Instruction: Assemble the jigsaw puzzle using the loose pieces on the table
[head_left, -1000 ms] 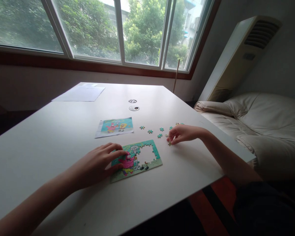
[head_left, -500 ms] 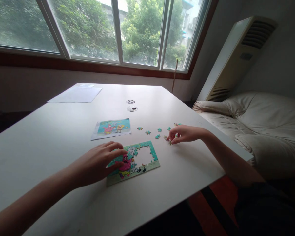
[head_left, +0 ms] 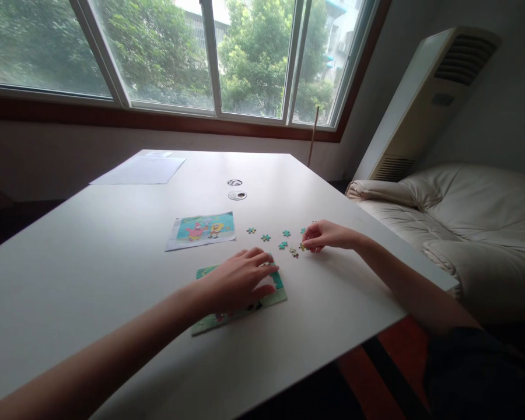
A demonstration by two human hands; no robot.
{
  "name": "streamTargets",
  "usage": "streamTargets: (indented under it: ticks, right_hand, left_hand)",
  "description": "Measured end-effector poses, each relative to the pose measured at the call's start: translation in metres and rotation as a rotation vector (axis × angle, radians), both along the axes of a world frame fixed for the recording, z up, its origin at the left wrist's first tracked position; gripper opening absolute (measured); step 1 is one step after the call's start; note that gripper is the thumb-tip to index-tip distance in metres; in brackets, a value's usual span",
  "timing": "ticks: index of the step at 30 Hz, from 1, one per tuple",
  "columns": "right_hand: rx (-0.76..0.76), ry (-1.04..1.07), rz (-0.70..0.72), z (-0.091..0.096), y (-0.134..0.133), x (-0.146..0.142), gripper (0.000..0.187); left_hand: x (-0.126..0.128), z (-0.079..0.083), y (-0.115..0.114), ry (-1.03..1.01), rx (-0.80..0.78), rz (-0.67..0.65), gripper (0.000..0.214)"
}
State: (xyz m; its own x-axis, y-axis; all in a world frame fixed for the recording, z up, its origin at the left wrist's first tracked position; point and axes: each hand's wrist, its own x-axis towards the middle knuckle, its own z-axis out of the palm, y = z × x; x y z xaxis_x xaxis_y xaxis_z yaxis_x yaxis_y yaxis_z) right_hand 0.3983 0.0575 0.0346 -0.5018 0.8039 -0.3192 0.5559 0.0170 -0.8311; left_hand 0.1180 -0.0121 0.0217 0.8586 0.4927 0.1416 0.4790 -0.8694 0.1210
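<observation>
My left hand [head_left: 241, 281] is over the partly filled jigsaw puzzle [head_left: 272, 298], fingers apart and pointing right. It hides most of the cartoon picture and much of the gap. Whether the fingertips touch the puzzle I cannot tell. To the right, my right hand [head_left: 327, 234] pinches a small yellowish puzzle piece [head_left: 302, 247] between thumb and fingers, close to the tabletop. Just left of those fingers lies a mottled pair of pieces [head_left: 294, 252]. Several loose teal pieces [head_left: 266, 238] are scattered beyond the puzzle, and some are partly behind my right hand.
A printed reference picture [head_left: 205, 229] lies behind the puzzle on the white table [head_left: 114, 251]. Farther back are two round table inserts [head_left: 237, 195] and a white paper sheet [head_left: 140, 171]. A cream leather sofa [head_left: 472, 204] stands beyond the right edge.
My left hand has moved right, from the puzzle's left side to over its gap. My right hand has shifted slightly and now pinches a yellowish piece. The view has tilted a little.
</observation>
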Motion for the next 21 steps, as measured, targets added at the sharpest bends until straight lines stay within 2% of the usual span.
streamTargets:
  ticks: [6,10,21]
  right_hand:
    - [-0.003,0.061,-0.085,-0.007,-0.003,0.002,0.040]
    - [0.006,0.067,-0.103,-0.008,-0.003,0.003,0.039]
    - [-0.039,0.123,-0.121,-0.009,-0.020,-0.016,0.030]
  left_hand:
    - [0.031,-0.003,0.014,0.015,0.032,0.003,0.043]
    - [0.041,-0.009,0.021,0.007,0.009,-0.026,0.043]
    - [0.028,-0.013,0.009,0.001,-0.001,0.005,0.044]
